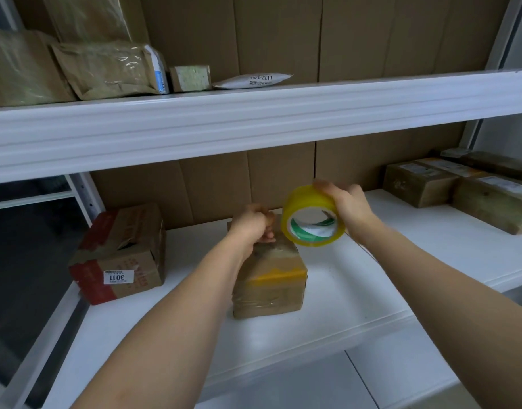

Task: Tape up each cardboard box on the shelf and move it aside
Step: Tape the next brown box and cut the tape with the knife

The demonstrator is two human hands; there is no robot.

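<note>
Left hand (pixel 251 224) presses box (pixel 268 276); right hand (pixel 347 205) grips tape roll (pixel 311 216).

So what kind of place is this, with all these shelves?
Probably a parcel storeroom or packing area. White metal shelves hold labelled brown cardboard boxes, padded mailers lie above, and the right hand holds a yellow tape roll for sealing.

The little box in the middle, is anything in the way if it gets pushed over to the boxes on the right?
Nothing visible blocks it. The small taped box sits under the left hand, and the white shelf between it and the stacked boxes looks bare. The right hand holds the yellow tape roll above that stretch.
</note>
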